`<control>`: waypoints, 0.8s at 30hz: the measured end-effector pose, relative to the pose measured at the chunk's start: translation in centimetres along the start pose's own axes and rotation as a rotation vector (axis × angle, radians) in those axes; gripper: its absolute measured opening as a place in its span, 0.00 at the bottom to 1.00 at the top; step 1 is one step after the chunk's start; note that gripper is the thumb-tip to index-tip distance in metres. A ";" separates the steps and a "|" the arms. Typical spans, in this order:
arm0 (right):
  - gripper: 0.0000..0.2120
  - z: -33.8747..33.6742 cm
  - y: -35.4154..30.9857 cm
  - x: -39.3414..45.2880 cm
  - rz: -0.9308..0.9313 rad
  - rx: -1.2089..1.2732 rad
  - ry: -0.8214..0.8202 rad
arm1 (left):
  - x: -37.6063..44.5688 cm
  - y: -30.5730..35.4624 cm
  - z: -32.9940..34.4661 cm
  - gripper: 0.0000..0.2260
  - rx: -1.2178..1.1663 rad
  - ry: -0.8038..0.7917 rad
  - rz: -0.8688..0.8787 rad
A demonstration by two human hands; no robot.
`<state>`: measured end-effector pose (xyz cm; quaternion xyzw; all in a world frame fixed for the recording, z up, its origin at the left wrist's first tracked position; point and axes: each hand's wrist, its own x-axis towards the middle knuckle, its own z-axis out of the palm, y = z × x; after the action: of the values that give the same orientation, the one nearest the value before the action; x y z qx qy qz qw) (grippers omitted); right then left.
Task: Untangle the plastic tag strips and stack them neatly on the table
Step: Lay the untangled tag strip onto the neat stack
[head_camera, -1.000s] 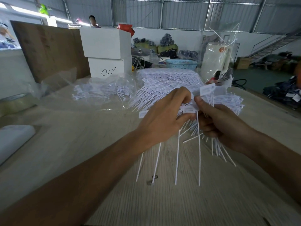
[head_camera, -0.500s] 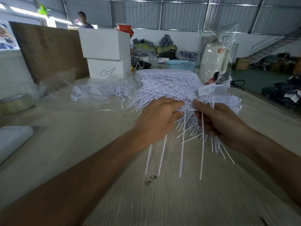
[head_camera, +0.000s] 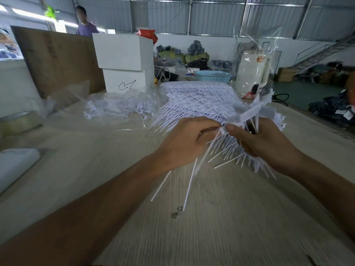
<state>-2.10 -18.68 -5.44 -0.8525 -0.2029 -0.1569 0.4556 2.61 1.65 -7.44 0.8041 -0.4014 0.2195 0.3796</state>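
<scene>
Fingers [head_camera: 208, 129] of the left hand [head_camera: 184, 144] are curled, pinching a few tag strips [head_camera: 190, 181] that dangle toward the tabletop [head_camera: 221, 227]. Right hand [head_camera: 265, 144] grips a messy bunch of strips [head_camera: 247, 116], touching the left. Just behind the hands sits the big neat stack [head_camera: 197, 100]; left of it, a plastic bag [head_camera: 119, 110] of more tags.

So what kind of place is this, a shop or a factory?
Probably a warehouse or packing workshop: corrugated metal walls, a big stack of white tag strips on a long worktable, and bundled goods piled along the far wall.
</scene>
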 end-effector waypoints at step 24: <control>0.20 -1.9 0.8 0.7 0.254 0.343 0.011 | -0.2 1.4 0.1 0.12 0.110 0.070 -0.017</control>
<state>-1.24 -20.50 -4.71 -0.7803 -0.1152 -0.0661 0.6111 1.33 1.12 -6.97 0.8190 -0.3684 0.2660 0.3504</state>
